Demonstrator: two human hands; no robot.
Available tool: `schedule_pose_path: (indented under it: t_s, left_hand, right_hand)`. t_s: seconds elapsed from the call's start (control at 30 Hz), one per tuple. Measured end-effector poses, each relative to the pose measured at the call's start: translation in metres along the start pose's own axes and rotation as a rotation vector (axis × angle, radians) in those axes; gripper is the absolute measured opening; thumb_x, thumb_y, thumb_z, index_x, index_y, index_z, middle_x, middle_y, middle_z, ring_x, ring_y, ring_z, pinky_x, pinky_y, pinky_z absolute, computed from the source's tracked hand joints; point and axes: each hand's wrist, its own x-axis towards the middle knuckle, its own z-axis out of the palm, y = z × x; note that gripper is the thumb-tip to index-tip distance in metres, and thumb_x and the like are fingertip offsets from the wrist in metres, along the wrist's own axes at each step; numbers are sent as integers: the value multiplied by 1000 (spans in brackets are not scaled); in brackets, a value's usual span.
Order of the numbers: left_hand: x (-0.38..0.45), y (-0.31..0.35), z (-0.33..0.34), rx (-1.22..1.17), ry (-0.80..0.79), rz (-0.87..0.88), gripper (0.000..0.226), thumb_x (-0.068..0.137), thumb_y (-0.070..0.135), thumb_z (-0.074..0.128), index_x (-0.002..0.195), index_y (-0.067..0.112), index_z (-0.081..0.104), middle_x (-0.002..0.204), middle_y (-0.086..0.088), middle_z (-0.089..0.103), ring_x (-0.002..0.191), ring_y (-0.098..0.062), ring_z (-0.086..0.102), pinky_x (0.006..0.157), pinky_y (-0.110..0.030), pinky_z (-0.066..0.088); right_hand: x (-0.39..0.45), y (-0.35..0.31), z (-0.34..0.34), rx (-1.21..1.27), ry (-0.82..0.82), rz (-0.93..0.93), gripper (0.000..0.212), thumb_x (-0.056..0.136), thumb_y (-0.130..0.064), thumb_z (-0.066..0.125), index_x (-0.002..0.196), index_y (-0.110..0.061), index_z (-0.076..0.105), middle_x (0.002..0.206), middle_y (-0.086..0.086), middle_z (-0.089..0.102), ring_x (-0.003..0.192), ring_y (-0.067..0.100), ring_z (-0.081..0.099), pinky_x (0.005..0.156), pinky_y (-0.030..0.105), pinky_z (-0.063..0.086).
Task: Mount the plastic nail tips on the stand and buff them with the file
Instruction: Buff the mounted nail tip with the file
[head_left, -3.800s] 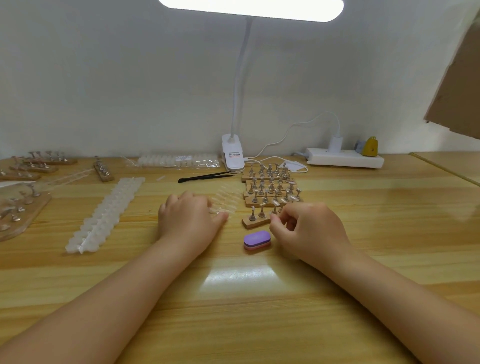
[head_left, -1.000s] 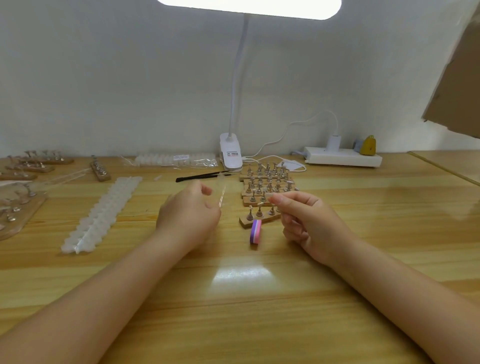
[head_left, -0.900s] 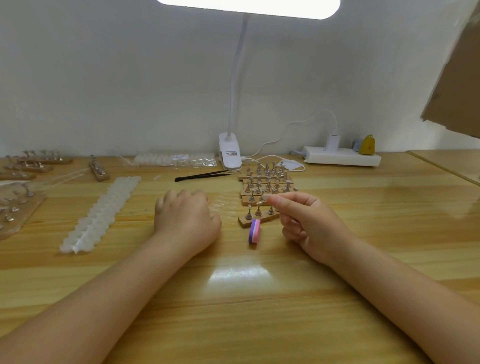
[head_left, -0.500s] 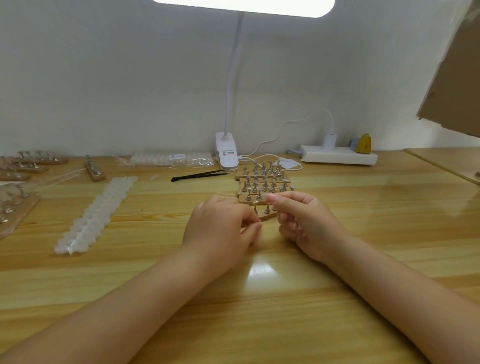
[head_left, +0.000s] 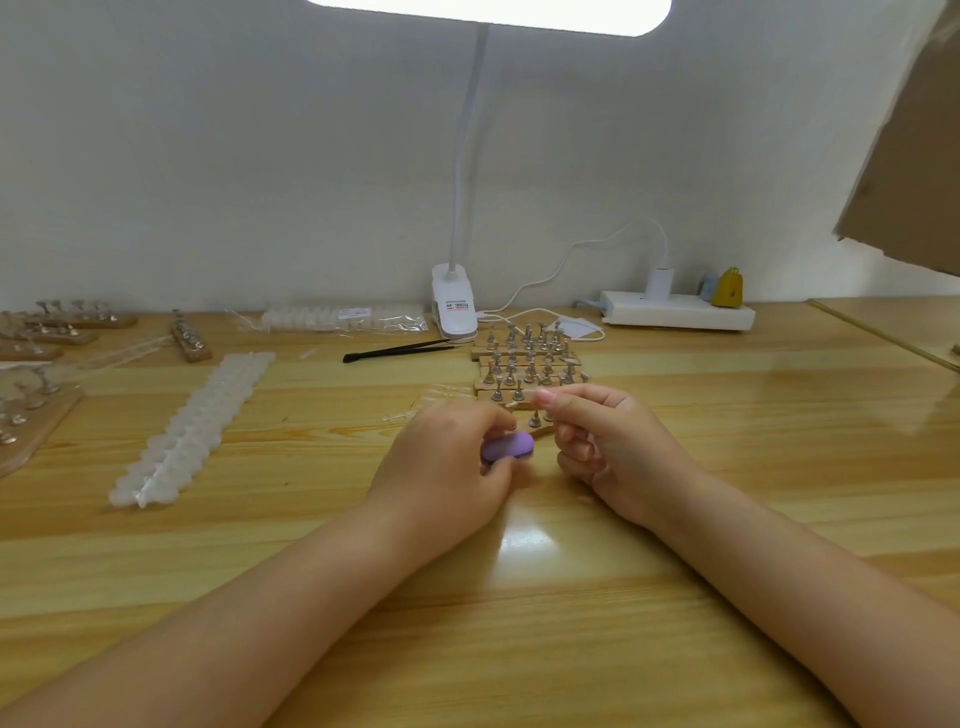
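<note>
The left hand (head_left: 447, 467) now pinches the purple file (head_left: 508, 448), lifted off the table (head_left: 727, 519) where it lay a second ago. At its three o'clock the right hand (head_left: 608, 441) pinches a nail tip (head_left: 525, 396), just before the stands (head_left: 527, 364) at twelve. Buffing looks ready to begin.

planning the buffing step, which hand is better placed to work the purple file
Left: the left hand already grips the purple file, while the right hand pinches something small, likely a nail tip, beside it.
</note>
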Motion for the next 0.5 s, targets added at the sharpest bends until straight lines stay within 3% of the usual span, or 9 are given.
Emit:
schedule_pose_path:
  t_s: [0.1, 0.2, 0.27, 0.33, 0.5]
  left_hand:
    - [3, 0, -6, -70, 209, 57, 32, 81, 9, 73, 112, 11, 63, 96, 2, 64, 82, -5, 50, 77, -11, 41]
    - [6, 1, -12, -123, 323, 264, 27, 83, 2, 71, 108, 2, 64, 95, -4, 63, 85, -12, 58, 80, -24, 50]
    - [7, 3, -13, -132, 321, 420, 22, 85, 2, 68, 107, 0, 63, 98, -9, 61, 88, -21, 61, 80, -35, 52]
    - [8, 4, -13, -114, 287, 486, 20, 87, 4, 66, 107, 0, 62, 99, -11, 60, 89, -22, 61, 80, -36, 51]
    - [8, -13, -17, -16, 214, 363, 22, 81, -3, 71, 102, -3, 65, 96, -13, 62, 83, -26, 63, 73, -43, 54]
  right_hand:
    - [1, 0, -1, 15, 7, 12, 26, 89, -8, 61, 107, 10, 61, 50, -1, 46, 37, 6, 34, 36, 16, 24]
    - [0, -1, 0, 16, -21, 23, 6, 86, -7, 61, 87, -1, 64, 50, -1, 44, 36, 5, 32, 36, 16, 22]
    - [-1, -2, 0, 42, -85, 23, 6, 80, -9, 62, 74, -8, 63, 50, -1, 42, 36, 5, 30, 37, 17, 20]
    - [-2, -3, 1, 73, -168, 28, 13, 80, -9, 58, 67, -11, 62, 49, -3, 40, 36, 4, 28, 38, 17, 18]
    - [-2, -5, 0, 116, -283, 65, 29, 85, -12, 52, 59, -16, 64, 46, -7, 37, 36, 2, 27, 41, 17, 14]
